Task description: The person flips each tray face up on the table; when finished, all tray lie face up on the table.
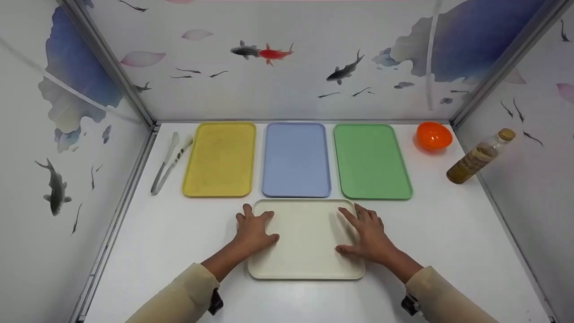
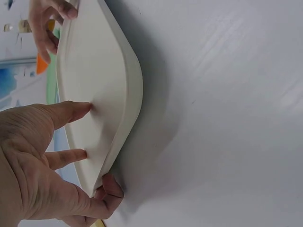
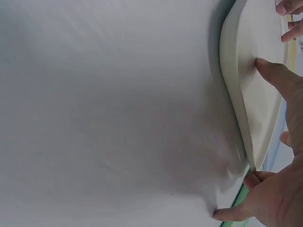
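A cream rectangular tray (image 1: 307, 242) lies flat at the front of the white table. My left hand (image 1: 253, 231) holds its left side. In the left wrist view that hand's thumb and one finger rest on the tray's inner face, while other fingers curl at the outer rim. On the opposite side, my right hand (image 1: 370, 235) grips the right edge. The right wrist view has its thumb on the tray's face (image 3: 258, 94), one bent finger against the rim and another fingertip touching the table.
Behind stand a yellow tray (image 1: 219, 159), a blue tray (image 1: 296, 159) and a green tray (image 1: 373, 161) in a row. Metal tongs (image 1: 168, 163) lie at left. At right are an orange bowl (image 1: 434, 137) and an oil bottle (image 1: 477, 159). Printed panels enclose the table.
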`<state>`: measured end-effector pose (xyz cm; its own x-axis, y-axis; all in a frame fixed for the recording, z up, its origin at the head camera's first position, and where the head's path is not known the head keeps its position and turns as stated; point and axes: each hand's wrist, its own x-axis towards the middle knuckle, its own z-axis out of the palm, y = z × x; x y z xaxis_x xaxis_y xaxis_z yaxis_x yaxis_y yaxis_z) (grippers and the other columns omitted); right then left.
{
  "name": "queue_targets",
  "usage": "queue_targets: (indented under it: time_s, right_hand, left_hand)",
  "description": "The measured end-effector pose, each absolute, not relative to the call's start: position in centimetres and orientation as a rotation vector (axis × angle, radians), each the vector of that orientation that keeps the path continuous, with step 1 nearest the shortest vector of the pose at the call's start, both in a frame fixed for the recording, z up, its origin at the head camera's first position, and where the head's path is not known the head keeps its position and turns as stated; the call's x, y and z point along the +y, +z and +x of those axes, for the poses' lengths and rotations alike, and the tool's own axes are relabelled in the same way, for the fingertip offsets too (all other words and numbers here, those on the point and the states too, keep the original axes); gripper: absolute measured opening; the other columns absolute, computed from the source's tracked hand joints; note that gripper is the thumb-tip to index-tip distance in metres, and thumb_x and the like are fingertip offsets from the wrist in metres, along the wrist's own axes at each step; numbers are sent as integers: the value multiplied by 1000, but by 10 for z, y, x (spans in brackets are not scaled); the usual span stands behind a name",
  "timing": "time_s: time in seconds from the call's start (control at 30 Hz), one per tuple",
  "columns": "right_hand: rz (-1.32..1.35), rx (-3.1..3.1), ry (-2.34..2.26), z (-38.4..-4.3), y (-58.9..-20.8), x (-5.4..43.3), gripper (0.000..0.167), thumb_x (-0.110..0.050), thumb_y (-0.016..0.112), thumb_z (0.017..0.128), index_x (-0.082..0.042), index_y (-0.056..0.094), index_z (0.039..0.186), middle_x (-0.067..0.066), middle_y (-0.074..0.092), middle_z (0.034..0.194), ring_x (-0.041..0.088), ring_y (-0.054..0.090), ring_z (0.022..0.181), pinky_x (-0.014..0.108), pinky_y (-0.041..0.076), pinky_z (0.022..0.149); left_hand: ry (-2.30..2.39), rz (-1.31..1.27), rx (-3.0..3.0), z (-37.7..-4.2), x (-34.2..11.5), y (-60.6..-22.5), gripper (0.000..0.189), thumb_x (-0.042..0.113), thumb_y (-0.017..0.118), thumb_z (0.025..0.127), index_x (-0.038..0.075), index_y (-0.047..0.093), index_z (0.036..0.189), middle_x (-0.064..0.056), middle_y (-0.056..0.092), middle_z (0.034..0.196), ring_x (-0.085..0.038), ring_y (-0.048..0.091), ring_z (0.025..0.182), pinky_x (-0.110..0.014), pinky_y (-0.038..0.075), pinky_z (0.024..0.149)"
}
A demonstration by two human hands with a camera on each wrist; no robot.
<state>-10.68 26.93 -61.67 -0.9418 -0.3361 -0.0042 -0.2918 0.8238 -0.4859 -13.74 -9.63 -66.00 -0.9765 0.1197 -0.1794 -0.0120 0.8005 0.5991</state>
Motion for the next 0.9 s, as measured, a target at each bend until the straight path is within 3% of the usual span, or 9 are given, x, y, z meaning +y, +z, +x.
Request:
queue_targets:
  time_s: [0.37, 0.6, 0.9]
  right_hand:
    - [-488, 2940, -653, -106, -617, 270, 106, -51, 95, 82, -12, 46, 168, 35, 35, 172, 60, 44, 144, 85, 33, 115]
    - [-485, 2923, -513, -102, -615, 274, 100, -64, 86, 87, -16, 49, 167, 32, 33, 175, 60, 40, 149, 92, 27, 113]
    - [-546, 2970, -348, -96, -622, 281, 95, -80, 70, 91, -20, 55, 163, 25, 37, 176, 58, 37, 155, 96, 21, 112]
  left_hand:
    - [865, 121, 2864, -137, -92, -667, 77, 44, 92, 80, 21, 70, 151, -33, 33, 158, -50, 38, 130, -58, 52, 93]
    - [735, 146, 2893, -117, -84, -617, 71, 41, 91, 85, 19, 70, 149, -33, 42, 150, -52, 40, 133, -70, 48, 94]
    - [539, 184, 2883, -107, -85, -604, 70, 48, 86, 92, 23, 66, 154, -35, 30, 172, -66, 27, 157, -84, 36, 112]
